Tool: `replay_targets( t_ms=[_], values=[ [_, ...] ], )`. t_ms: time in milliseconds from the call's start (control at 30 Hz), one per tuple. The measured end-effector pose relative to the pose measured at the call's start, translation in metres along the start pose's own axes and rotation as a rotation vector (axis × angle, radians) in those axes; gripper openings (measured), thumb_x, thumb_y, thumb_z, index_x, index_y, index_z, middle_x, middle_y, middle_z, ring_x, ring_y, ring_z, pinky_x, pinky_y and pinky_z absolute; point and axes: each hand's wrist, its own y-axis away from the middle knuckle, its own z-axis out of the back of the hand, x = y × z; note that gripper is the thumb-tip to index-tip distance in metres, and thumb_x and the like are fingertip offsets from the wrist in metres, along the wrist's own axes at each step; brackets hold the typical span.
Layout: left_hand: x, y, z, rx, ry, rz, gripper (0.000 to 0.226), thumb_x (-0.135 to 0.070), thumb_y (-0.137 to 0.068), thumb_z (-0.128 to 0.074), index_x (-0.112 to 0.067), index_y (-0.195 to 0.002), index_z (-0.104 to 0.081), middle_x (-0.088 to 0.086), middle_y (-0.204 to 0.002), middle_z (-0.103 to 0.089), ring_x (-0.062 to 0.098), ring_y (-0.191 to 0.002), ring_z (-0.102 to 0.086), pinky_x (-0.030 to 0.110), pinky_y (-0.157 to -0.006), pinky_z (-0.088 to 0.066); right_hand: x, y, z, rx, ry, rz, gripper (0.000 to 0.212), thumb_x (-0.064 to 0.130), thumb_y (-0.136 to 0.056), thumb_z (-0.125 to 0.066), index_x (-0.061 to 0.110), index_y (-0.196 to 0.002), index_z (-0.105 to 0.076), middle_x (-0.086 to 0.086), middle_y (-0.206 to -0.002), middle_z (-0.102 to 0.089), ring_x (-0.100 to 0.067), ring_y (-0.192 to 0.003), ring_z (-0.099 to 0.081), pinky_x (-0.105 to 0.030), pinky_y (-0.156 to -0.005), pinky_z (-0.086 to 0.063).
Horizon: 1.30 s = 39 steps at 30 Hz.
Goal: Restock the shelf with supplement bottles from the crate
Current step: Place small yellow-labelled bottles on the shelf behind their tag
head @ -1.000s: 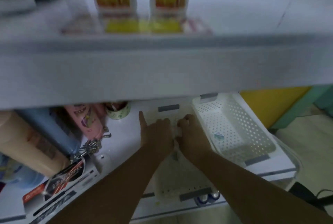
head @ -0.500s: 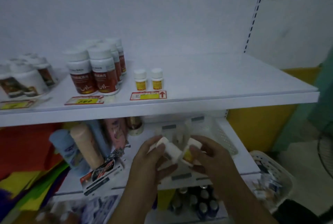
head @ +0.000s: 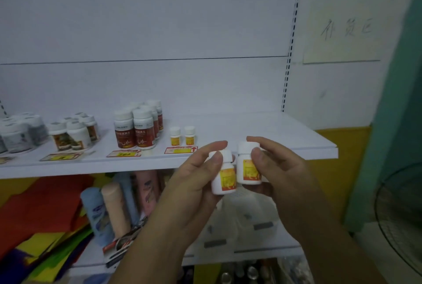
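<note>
My left hand (head: 194,183) grips a small white supplement bottle (head: 223,176) with a yellow and orange label, held upright. My right hand (head: 280,169) grips a second, matching bottle (head: 247,167) right beside it; the two bottles nearly touch. Both are raised in front of the white shelf's (head: 262,133) front edge. Two identical small bottles (head: 182,135) stand on that shelf behind a price tag (head: 180,149), left of my hands. The crate is hidden behind my hands on the lower shelf.
Larger red-labelled bottles (head: 137,130) and squat white jars (head: 73,134) stand further left on the shelf. The shelf's right half is bare. Tubes (head: 109,210) and coloured sheets (head: 41,210) lie on the lower shelf. A fan (head: 402,215) stands at right.
Both hands lifted the two small bottles from the lower shelf up to the level of the upper shelf edge. The view tilted upward with them.
</note>
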Motion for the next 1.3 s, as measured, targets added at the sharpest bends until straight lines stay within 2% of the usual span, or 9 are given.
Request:
replay_targets(
  t_ms=[300, 400, 533, 700, 800, 967, 1033, 1200, 1300],
  values=[
    [-0.014, -0.024, 0.009, 0.004, -0.447, -0.113, 0.041, -0.035, -0.048, -0.076, -0.027, -0.088, -0.075, 0.001, -0.088, -0.077, 0.018, -0.083, -0.073, 0.023, -0.065, -0.058, -0.006, -0.021, 0.005, -0.066, -0.025, 0.031, 0.028, 0.033, -0.064, -0.061, 0.028, -0.090, -0.068, 0.014, -0.082, -0.074, -0.008, -0.080, -0.071, -0.018, -0.055, -0.054],
    [-0.007, -0.043, 0.031, -0.108, -0.525, -0.095, 0.025, -0.030, -0.062, -0.075, -0.028, -0.088, -0.074, -0.003, -0.083, -0.076, 0.016, -0.079, -0.072, 0.030, -0.069, -0.060, -0.022, -0.046, 0.003, -0.062, 0.020, 0.000, 0.019, 0.026, -0.070, -0.061, 0.026, -0.088, -0.066, 0.020, -0.074, -0.072, -0.003, -0.075, -0.070, -0.016, -0.051, -0.053],
    [-0.019, -0.080, 0.069, -0.234, -0.637, -0.182, 0.017, -0.016, -0.078, -0.069, -0.030, -0.086, -0.074, -0.004, -0.079, -0.073, 0.010, -0.072, -0.067, 0.019, -0.060, -0.053, -0.048, -0.093, -0.012, -0.051, 0.065, -0.005, 0.011, 0.015, -0.083, -0.060, 0.021, -0.091, -0.065, 0.017, -0.076, -0.073, -0.004, -0.075, -0.070, -0.017, -0.054, -0.055],
    [-0.078, -0.145, 0.109, -0.345, -1.062, -0.421, 0.014, -0.029, -0.077, -0.069, -0.042, -0.078, -0.065, -0.023, -0.078, -0.065, -0.014, -0.075, -0.060, 0.004, -0.054, -0.045, -0.072, -0.170, -0.038, -0.069, 0.179, 0.050, 0.010, 0.013, -0.080, -0.067, 0.019, -0.088, -0.065, 0.005, -0.078, -0.074, -0.012, -0.075, -0.071, -0.020, -0.062, -0.056],
    [-0.103, -0.183, 0.121, -0.362, -1.342, -0.460, 0.012, -0.031, -0.076, -0.067, -0.040, -0.083, -0.061, -0.029, -0.074, -0.056, -0.008, -0.071, -0.059, 0.005, -0.055, -0.034, -0.084, -0.214, -0.046, -0.118, 0.269, 0.107, 0.013, 0.016, -0.079, -0.070, 0.025, -0.087, -0.067, 0.000, -0.084, -0.072, -0.014, -0.079, -0.070, -0.026, -0.071, -0.058],
    [-0.099, -0.233, 0.134, -0.170, -1.572, -0.186, 0.030, -0.020, -0.073, -0.067, -0.032, -0.099, -0.060, -0.011, -0.089, -0.054, 0.003, -0.070, -0.054, 0.015, -0.053, -0.038, -0.112, -0.265, -0.060, -0.013, 0.421, -0.008, 0.016, 0.010, -0.076, -0.072, 0.021, -0.086, -0.071, -0.008, -0.090, -0.069, -0.017, -0.080, -0.068, -0.026, -0.070, -0.060],
    [-0.088, -0.242, 0.139, -0.098, -1.640, -0.075, 0.032, -0.020, -0.077, -0.065, -0.029, -0.107, -0.062, -0.009, -0.094, -0.050, 0.007, -0.077, -0.053, 0.019, -0.063, -0.040, -0.123, -0.274, -0.063, 0.075, 0.483, -0.090, 0.014, 0.010, -0.076, -0.072, 0.022, -0.084, -0.071, -0.008, -0.092, -0.069, -0.015, -0.079, -0.068, -0.021, -0.064, -0.058],
    [-0.067, -0.248, 0.144, -0.080, -1.704, 0.054, 0.024, -0.021, -0.080, -0.064, -0.018, -0.104, -0.067, -0.002, -0.092, -0.061, 0.013, -0.078, -0.056, 0.018, -0.054, -0.039, -0.139, -0.281, -0.066, 0.268, 0.566, -0.215, 0.016, 0.011, -0.079, -0.069, 0.027, -0.078, -0.070, 0.005, -0.088, -0.070, -0.011, -0.078, -0.067, -0.017, -0.059, -0.054],
    [-0.057, -0.249, 0.145, -0.037, -1.791, 0.118, 0.025, -0.022, -0.084, -0.059, -0.015, -0.106, -0.066, 0.004, -0.105, -0.067, 0.016, -0.084, -0.058, 0.023, -0.063, -0.044, -0.141, -0.280, -0.063, 0.306, 0.559, -0.246, 0.018, 0.010, -0.083, -0.064, 0.025, -0.077, -0.072, 0.007, -0.087, -0.071, -0.007, -0.074, -0.068, -0.016, -0.057, -0.053]
  ],
)
